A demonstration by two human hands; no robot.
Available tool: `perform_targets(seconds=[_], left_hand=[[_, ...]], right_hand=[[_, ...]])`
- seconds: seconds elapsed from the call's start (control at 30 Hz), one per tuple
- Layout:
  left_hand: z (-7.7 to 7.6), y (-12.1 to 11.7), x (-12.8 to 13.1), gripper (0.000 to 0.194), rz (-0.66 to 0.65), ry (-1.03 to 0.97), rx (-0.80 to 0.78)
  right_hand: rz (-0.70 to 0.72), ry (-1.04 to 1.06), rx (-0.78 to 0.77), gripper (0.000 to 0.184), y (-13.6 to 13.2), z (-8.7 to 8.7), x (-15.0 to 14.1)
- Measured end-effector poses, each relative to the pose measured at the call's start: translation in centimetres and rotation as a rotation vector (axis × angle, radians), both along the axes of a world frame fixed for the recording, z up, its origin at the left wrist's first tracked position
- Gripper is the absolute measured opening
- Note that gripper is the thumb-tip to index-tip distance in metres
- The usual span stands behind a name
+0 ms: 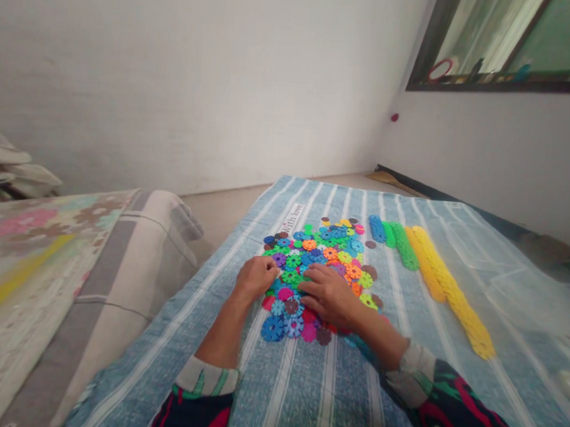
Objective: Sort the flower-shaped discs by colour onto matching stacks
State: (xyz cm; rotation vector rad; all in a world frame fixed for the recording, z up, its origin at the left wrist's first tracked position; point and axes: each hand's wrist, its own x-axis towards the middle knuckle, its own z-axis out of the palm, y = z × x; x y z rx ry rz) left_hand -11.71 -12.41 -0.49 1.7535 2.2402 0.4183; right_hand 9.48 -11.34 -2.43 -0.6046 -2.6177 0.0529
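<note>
A heap of notched plastic flower discs (pixel 293 261) in many colours lies on a blue striped cloth (pixel 300 390). At the heap's left edge, my left hand (pixel 256 279) has its fingers curled together; what is in them, if anything, is hidden. My right hand (pixel 329 295) rests palm down over the middle of the heap, fingers apart and touching the discs, with nothing visibly held. Larger blue discs (pixel 273 328) sit at the near edge. To the right lie stacked rows of discs: blue (pixel 377 229), green (pixel 405 247) and yellow (pixel 456 293).
Clear plastic bags (pixel 522 299) lie on the cloth's right side. Left of it, across a gap, stands a surface with a grey-and-white cover (pixel 121 282) and floral cloth (pixel 29 227). A white wall (pixel 201 77) rises behind, and a window (pixel 504 47) is at upper right.
</note>
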Motion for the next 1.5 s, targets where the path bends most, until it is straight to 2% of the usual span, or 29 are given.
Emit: perform_targets(seconds=[0.13,0.3,0.5,0.67,0.73,0.83,0.93,1.0,1.2,1.33,1.5], left_hand=[[0.3,-0.2,-0.7,0.017,-0.014,0.014,-0.039],[0.3,-0.3,-1.5,0.017,-0.068,-0.008,-0.065],[-0.3,-0.1,-1.6,0.019,-0.132,0.013,-0.083],[-0.6,0.1,-1.3,0.021,-0.137,0.049,-0.069],[-0.4,0.0,-1.1,0.022,-0.105,0.062,-0.064],[-0.3,-0.1,-1.0,0.022,0.008,0.08,-0.029],[-0.6,-0.1,-1.1,0.024,0.162,0.125,0.071],[-1.1,0.0,-1.3,0.027,0.21,0.16,0.148],[-2.4,0.5,-1.4,0.035,0.077,0.193,0.298],[-2.8,0.9,-1.2,0.036,-0.009,0.169,0.308],[-3.2,1.1,-1.4,0.026,-0.112,0.173,0.31]], right_hand=[[-0.062,-0.082,0.015,0.018,-0.1,-0.3,-0.3],[-0.195,-0.075,0.015,0.017,0.1,-0.8,0.2],[-0.176,-0.088,0.002,0.015,-0.8,-0.9,-0.3],[-0.27,-0.074,0.009,0.017,-0.6,-1.0,0.3],[-0.288,-0.04,0.01,0.017,-0.4,-1.2,0.7],[-0.288,0.029,0.01,0.018,-0.4,-1.7,1.2],[-0.278,0.11,0.02,0.02,-0.2,-2.2,1.6],[-0.276,0.16,0.028,0.021,0.0,-2.5,1.9],[-0.29,0.246,0.056,0.02,0.6,-3.3,2.5],[-0.283,0.236,0.033,0.019,0.5,-3.4,2.4],[-0.272,0.249,0.017,0.018,0.4,-3.6,2.2]])
